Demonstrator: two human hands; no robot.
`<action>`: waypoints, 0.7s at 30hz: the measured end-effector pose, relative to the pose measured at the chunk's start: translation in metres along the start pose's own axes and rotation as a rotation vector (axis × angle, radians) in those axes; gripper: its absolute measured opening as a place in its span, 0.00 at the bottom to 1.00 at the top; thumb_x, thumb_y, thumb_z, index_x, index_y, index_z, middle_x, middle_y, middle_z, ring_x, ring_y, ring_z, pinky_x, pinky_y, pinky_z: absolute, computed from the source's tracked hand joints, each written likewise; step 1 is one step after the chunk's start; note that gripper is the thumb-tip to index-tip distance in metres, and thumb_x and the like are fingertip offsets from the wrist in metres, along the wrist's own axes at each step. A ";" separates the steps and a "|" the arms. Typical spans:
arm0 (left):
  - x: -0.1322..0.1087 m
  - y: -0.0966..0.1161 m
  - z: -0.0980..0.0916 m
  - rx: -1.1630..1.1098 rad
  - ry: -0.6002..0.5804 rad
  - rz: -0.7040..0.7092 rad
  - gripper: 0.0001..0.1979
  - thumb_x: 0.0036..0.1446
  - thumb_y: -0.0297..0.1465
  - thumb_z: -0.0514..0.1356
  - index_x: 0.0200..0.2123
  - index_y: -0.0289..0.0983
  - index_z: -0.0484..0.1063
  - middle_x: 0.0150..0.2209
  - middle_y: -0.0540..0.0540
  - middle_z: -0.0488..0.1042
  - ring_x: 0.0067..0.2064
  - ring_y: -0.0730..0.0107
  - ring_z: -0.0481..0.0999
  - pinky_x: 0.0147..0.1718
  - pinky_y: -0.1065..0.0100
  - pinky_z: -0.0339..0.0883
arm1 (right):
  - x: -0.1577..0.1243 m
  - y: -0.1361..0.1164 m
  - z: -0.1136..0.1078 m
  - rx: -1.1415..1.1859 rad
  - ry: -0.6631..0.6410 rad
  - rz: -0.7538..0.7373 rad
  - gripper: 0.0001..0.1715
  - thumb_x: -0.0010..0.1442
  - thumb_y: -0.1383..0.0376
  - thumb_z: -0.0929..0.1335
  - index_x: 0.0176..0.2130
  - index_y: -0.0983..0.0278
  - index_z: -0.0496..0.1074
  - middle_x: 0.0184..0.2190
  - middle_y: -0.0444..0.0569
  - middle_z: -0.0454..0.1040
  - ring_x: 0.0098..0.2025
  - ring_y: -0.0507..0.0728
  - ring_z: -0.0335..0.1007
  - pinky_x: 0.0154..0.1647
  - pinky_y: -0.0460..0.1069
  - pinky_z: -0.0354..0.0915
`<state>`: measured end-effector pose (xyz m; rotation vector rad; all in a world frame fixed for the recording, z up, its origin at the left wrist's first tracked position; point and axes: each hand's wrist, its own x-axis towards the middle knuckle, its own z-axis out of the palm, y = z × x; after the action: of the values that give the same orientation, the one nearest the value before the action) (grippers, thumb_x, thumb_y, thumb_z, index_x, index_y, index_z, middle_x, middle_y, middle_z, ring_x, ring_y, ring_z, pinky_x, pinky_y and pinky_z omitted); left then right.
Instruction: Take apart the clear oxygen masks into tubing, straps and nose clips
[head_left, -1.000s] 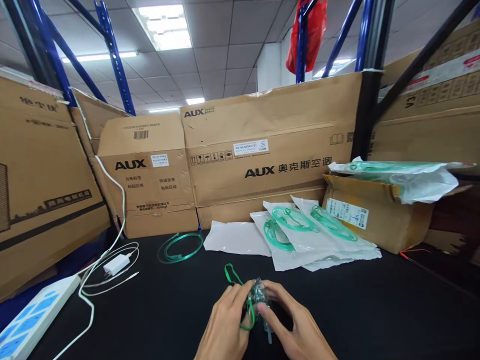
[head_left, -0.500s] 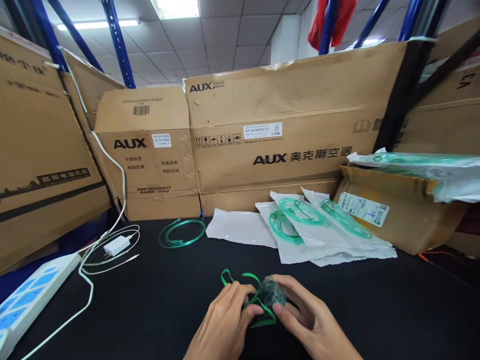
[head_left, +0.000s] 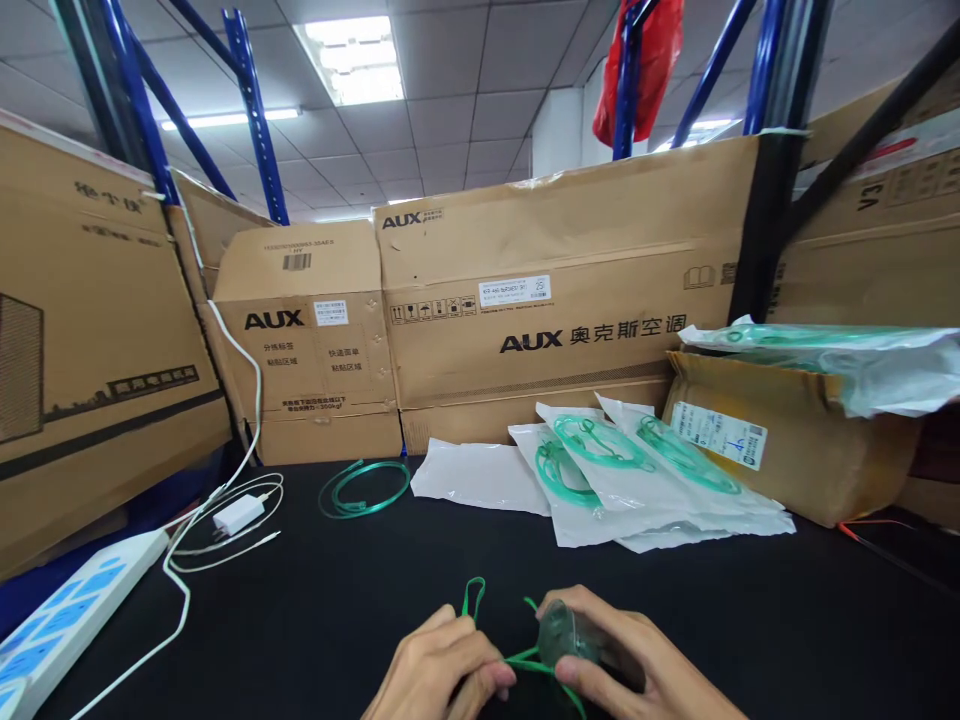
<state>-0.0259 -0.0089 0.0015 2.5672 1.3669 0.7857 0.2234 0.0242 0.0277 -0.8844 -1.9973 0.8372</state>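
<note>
My right hand (head_left: 619, 650) is closed around a see-through greenish oxygen mask (head_left: 559, 632), held low over the black tabletop. A thin green elastic strap (head_left: 529, 660) runs from the mask to my left hand (head_left: 454, 665), whose fingers pinch it. One loop of the strap stands up above the left knuckles. Part of the mask is hidden behind my right fingers. Farther back, a coil of clear green tubing (head_left: 364, 490) lies on the table.
White pouches with green tubing (head_left: 604, 445) lie at the back right, beside an open cardboard box (head_left: 795, 430) with more pouches on top. On the left are a power strip (head_left: 75, 600), a white charger (head_left: 238, 514) and cables. Large AUX cartons (head_left: 525, 370) wall the back.
The view has tilted up, so everything sits lower. My left hand has drawn away from the mask, and the strap between the hands is now stretched straighter. The mask has turned in my right hand.
</note>
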 end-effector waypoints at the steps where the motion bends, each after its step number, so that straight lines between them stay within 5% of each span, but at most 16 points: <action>1: -0.005 -0.003 -0.003 -0.009 -0.003 -0.023 0.14 0.75 0.34 0.55 0.36 0.43 0.76 0.32 0.54 0.80 0.35 0.71 0.81 0.53 0.68 0.73 | 0.000 0.005 -0.005 -0.002 0.022 0.016 0.16 0.63 0.52 0.72 0.49 0.50 0.83 0.45 0.45 0.87 0.44 0.64 0.85 0.45 0.50 0.80; 5: -0.028 -0.023 -0.016 -0.028 0.113 -0.088 0.15 0.75 0.36 0.53 0.36 0.44 0.76 0.33 0.54 0.80 0.36 0.69 0.81 0.60 0.62 0.69 | 0.001 0.020 -0.027 -0.026 0.121 0.125 0.24 0.63 0.47 0.72 0.52 0.56 0.81 0.51 0.50 0.86 0.52 0.67 0.83 0.51 0.53 0.79; 9: -0.046 -0.044 -0.035 -0.005 0.125 -0.201 0.17 0.75 0.35 0.52 0.33 0.42 0.74 0.29 0.53 0.76 0.33 0.68 0.78 0.46 0.67 0.71 | 0.005 0.023 -0.038 -0.023 0.196 0.176 0.27 0.62 0.45 0.71 0.51 0.59 0.82 0.52 0.54 0.85 0.52 0.69 0.83 0.51 0.55 0.79; 12: -0.056 -0.055 -0.056 0.049 0.135 -0.283 0.18 0.75 0.36 0.53 0.32 0.42 0.76 0.29 0.52 0.74 0.33 0.66 0.76 0.36 0.69 0.67 | 0.009 0.027 -0.031 -0.030 0.214 0.156 0.26 0.60 0.47 0.73 0.51 0.59 0.81 0.52 0.54 0.85 0.52 0.69 0.83 0.50 0.53 0.80; 17: -0.083 -0.071 -0.094 0.145 0.273 -0.355 0.15 0.73 0.36 0.53 0.45 0.43 0.81 0.33 0.50 0.77 0.35 0.65 0.80 0.37 0.71 0.70 | 0.019 0.040 -0.004 0.011 0.115 0.097 0.22 0.61 0.49 0.73 0.50 0.58 0.80 0.45 0.51 0.87 0.45 0.63 0.86 0.44 0.46 0.80; 21: -0.110 -0.096 -0.110 0.197 0.218 -0.425 0.16 0.71 0.39 0.55 0.39 0.45 0.82 0.35 0.50 0.79 0.35 0.65 0.83 0.36 0.73 0.72 | 0.026 0.039 0.016 -0.160 0.085 -0.063 0.16 0.60 0.52 0.75 0.47 0.54 0.81 0.44 0.48 0.87 0.45 0.63 0.86 0.46 0.47 0.80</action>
<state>-0.2010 -0.0553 0.0202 2.2368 2.0576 0.9059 0.2095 0.0621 -0.0014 -0.9260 -2.0275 0.6016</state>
